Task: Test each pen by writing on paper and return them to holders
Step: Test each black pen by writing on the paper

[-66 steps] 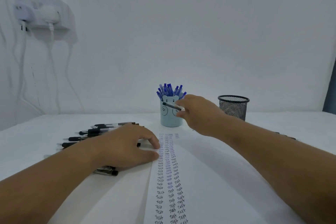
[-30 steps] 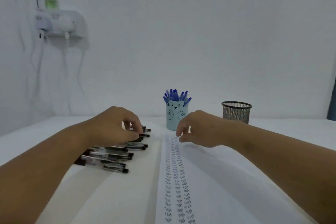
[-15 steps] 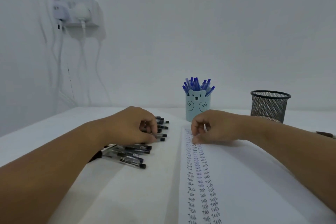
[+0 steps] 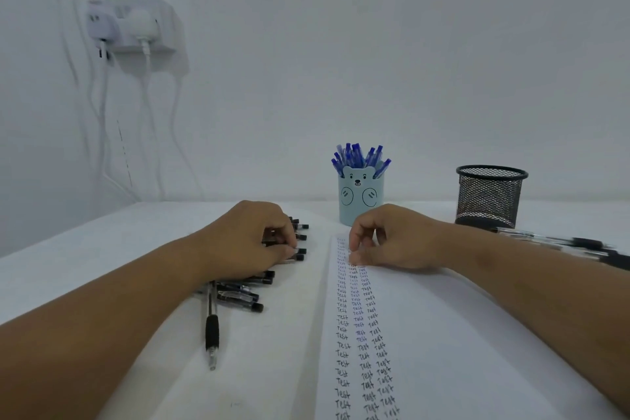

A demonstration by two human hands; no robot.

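Observation:
My left hand (image 4: 250, 242) lies on a pile of black pens (image 4: 243, 293) left of the paper, and its curled fingers and thumb pinch one black pen (image 4: 299, 251) near the tip. My right hand (image 4: 395, 239) rests on the top of a long white paper (image 4: 443, 334), loosely curled, fingertips touching the sheet, holding nothing. The paper carries columns of handwritten "Test". Behind it stands a light blue bear holder (image 4: 361, 201) full of blue pens (image 4: 358, 157). To its right stands a black mesh holder (image 4: 489, 198); no pens show above its rim.
One black pen (image 4: 212, 327) lies alone, pointing toward me, under my left forearm. More black pens (image 4: 562, 244) lie at the right, behind my right forearm. A wall socket shelf (image 4: 136, 27) with hanging cables is at the upper left.
My right hand has come back from the blue holder without a pen and settled on the paper's top. My left hand has moved onto the black pens and closed its fingers on one.

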